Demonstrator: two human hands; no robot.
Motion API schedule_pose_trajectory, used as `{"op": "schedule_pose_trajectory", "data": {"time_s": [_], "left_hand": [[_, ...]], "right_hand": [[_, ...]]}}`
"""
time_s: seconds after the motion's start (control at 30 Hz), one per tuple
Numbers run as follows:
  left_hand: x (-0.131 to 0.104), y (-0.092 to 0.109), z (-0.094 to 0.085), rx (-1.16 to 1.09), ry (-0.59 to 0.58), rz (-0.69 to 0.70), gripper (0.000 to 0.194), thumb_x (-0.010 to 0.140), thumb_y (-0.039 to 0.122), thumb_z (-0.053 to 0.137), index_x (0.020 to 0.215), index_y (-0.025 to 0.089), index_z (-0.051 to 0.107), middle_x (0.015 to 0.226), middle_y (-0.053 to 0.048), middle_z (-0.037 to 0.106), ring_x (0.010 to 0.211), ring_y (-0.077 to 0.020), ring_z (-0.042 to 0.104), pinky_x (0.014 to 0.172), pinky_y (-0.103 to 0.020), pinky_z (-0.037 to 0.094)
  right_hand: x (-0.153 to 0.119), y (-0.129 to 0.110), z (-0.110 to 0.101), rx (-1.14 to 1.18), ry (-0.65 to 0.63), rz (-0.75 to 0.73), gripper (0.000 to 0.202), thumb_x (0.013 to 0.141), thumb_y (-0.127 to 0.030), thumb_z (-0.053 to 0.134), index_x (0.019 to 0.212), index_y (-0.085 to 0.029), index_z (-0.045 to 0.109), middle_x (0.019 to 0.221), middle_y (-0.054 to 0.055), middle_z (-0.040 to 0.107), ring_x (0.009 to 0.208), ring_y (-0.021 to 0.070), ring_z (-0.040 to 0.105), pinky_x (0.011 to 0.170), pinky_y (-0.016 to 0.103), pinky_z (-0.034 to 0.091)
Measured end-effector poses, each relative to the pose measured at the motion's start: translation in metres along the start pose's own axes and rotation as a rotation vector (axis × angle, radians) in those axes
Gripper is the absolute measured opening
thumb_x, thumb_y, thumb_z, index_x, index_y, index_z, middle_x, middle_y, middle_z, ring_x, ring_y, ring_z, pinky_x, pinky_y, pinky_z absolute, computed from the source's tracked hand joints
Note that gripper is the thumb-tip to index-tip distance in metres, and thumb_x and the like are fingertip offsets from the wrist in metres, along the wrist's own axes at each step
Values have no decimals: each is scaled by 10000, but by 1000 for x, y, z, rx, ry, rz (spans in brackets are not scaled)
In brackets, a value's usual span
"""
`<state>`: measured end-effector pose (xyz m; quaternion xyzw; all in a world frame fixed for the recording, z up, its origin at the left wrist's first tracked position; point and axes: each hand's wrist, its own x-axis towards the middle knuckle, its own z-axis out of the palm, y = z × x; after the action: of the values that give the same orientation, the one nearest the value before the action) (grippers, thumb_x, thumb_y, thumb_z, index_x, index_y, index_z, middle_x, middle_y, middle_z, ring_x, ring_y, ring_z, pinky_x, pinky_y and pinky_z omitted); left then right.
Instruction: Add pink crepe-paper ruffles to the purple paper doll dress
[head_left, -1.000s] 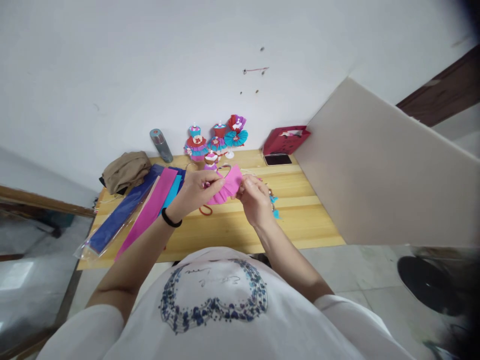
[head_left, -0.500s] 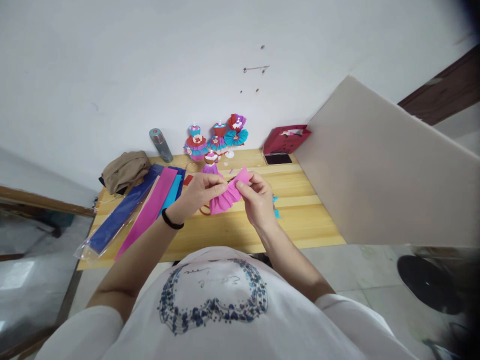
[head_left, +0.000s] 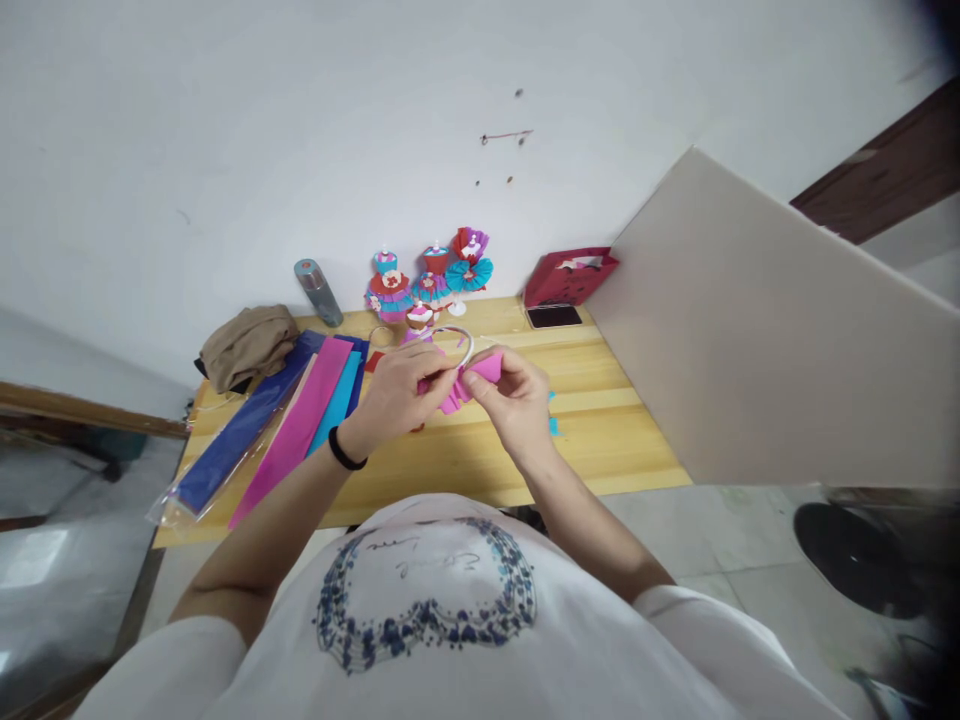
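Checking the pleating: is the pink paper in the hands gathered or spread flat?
Gathered. The pink paper is bunched into folds, pinched between the left hand and right hand.

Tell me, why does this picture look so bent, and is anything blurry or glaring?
Head view: the wide lens bows the wooden table and white board, and the corners go dark. Light is soft and even, no glare. The hands, left hand and right hand, pinching pink crepe paper, look slightly soft.
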<state>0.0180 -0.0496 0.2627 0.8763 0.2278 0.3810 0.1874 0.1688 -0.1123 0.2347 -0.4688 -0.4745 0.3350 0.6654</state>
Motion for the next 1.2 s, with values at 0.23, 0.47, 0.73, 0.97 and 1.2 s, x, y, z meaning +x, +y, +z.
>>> {"op": "schedule_pose_trajectory", "data": {"time_s": [0.23, 0.47, 0.73, 0.97, 1.2], "left_hand": [[0, -2, 0, 88, -4, 30, 178, 944, 168, 545, 831, 181, 683, 729, -15, 657, 701, -131, 588, 690, -244, 459], [1, -3, 0, 128, -10, 105, 185, 964, 158, 524, 872, 177, 683, 716, -10, 646, 721, -136, 587, 704, -251, 455], [3, -7, 0, 171, -44, 176, 243, 979, 168, 481, 807, 173, 652, 740, -26, 638, 719, -150, 548, 673, -276, 415], [3, -13, -2, 114, -203, 92, 343, 982, 217, 460, 673, 171, 603, 697, -30, 624, 701, -144, 538, 662, -275, 400], [3, -10, -1, -316, -194, -231, 234, 874, 240, 561, 660, 165, 618, 623, -2, 620, 592, -113, 542, 563, -223, 396]], "right_hand": [[2, -1, 0, 39, -26, 35, 150, 764, -322, 752, 691, -230, 660, 713, -11, 635, 706, 164, 561, 716, 327, 464], [4, 1, 3, 137, 16, 143, 222, 706, -375, 805, 652, -230, 645, 653, -20, 630, 627, 144, 534, 643, 305, 462], [5, 3, 7, 253, 40, 224, 278, 644, -385, 860, 745, -238, 646, 696, -34, 628, 638, 132, 533, 666, 293, 482], [11, 11, 4, 407, -66, 435, 288, 546, -385, 886, 696, -226, 698, 656, -24, 629, 611, 136, 517, 634, 294, 456], [9, 17, 2, 453, -105, 491, 327, 566, -422, 894, 640, -220, 647, 596, -34, 577, 545, 123, 473, 567, 277, 402]]}}
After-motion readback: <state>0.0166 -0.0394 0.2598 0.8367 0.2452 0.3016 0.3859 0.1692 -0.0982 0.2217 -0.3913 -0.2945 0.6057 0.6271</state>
